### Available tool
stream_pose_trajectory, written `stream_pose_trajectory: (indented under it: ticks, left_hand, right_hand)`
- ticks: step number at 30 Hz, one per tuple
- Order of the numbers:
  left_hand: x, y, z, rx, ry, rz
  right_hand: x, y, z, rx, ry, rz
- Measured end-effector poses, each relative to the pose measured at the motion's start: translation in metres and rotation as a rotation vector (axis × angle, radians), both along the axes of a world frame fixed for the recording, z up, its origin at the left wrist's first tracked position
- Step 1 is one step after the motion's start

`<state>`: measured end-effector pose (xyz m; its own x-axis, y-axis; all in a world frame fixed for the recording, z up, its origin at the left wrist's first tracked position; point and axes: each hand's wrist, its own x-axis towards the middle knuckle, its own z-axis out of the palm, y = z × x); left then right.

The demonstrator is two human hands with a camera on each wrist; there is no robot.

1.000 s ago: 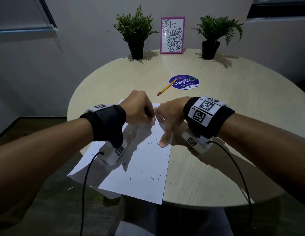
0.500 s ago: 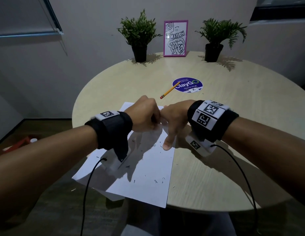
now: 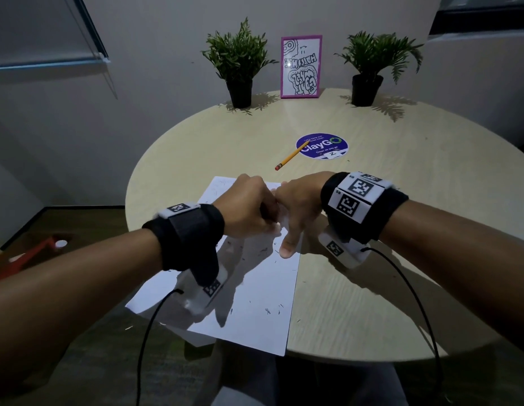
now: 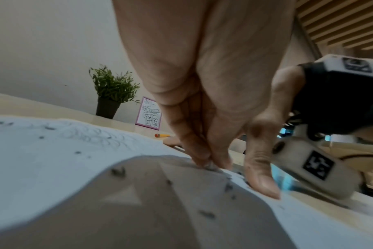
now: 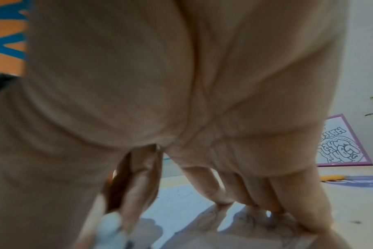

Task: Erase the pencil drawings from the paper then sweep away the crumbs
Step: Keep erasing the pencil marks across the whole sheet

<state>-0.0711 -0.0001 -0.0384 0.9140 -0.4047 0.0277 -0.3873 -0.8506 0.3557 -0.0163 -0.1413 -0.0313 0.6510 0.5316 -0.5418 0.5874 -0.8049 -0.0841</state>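
Observation:
A white sheet of paper (image 3: 254,303) lies on the round table, its near left corner hanging over the edge. Faint pencil loops (image 4: 91,136) show near its far end. Dark eraser crumbs (image 3: 266,310) are scattered over the sheet. My left hand (image 3: 249,209) is curled and pinches a small white eraser (image 5: 110,227), whose tip sits on the paper near the right edge. My right hand (image 3: 295,209) is right beside it, fingers spread and pressing the sheet down, with the thumb (image 4: 260,176) flat on the paper. From the head view the eraser is mostly hidden by the hands.
A yellow pencil (image 3: 291,156) lies beyond the hands, next to a round purple sticker (image 3: 322,146). Two potted plants (image 3: 240,65) (image 3: 372,60) and a pink-framed picture (image 3: 301,67) stand at the far edge. Bare tabletop (image 3: 386,230) extends to the right.
Both hands stay together at the paper's far right part. The left hand shifts only slightly over the same spot with the eraser, and the right hand keeps pressing the sheet.

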Motion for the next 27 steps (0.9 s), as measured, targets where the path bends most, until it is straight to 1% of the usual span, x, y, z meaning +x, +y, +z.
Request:
stream_pose_trajectory:
  ticks: [4,6,7,9,11,12,18,20,23,24,25,27]
  left_hand:
    - [-0.009,0.001,0.002,0.005,0.121,-0.084]
    - [-0.002,0.0,0.006,0.047,0.107,-0.089]
    - [0.003,0.0,0.008,0.065,0.077,-0.074]
    - [0.013,0.003,0.009,0.041,0.044,-0.007]
    - [0.019,0.007,0.007,-0.008,0.052,0.062]
    - [0.018,0.007,0.006,-0.023,0.071,0.07]
    - [-0.001,0.0,0.005,-0.008,0.164,-0.09]
    - [0.008,0.002,0.009,0.024,0.128,-0.057]
    - [0.032,0.011,0.015,-0.033,-0.007,0.111]
    - [0.038,0.013,0.016,-0.048,-0.04,0.144]
    - [0.041,0.014,0.015,-0.042,-0.054,0.152]
    - [0.037,0.015,0.008,0.011,-0.053,0.116]
  right_hand:
    - [0.001,0.005,0.001,-0.021,0.024,-0.012]
    - [0.0,0.003,0.002,-0.016,0.023,-0.009]
    - [-0.002,0.002,0.002,-0.01,0.016,-0.011]
    - [-0.002,0.001,0.002,-0.015,-0.013,-0.011]
    - [-0.003,0.0,0.002,-0.04,-0.032,-0.015]
    - [-0.002,0.0,0.002,-0.043,-0.032,-0.018]
    - [-0.004,0.004,0.004,-0.021,0.013,-0.029]
    - [-0.005,0.002,0.004,-0.016,-0.01,-0.024]
    - [-0.004,-0.003,0.003,-0.021,-0.05,-0.024]
    - [-0.004,-0.004,0.003,-0.025,-0.054,-0.021]
    - [-0.004,-0.004,0.003,-0.027,-0.056,-0.018]
    - [-0.004,-0.004,0.002,-0.025,-0.063,-0.022]
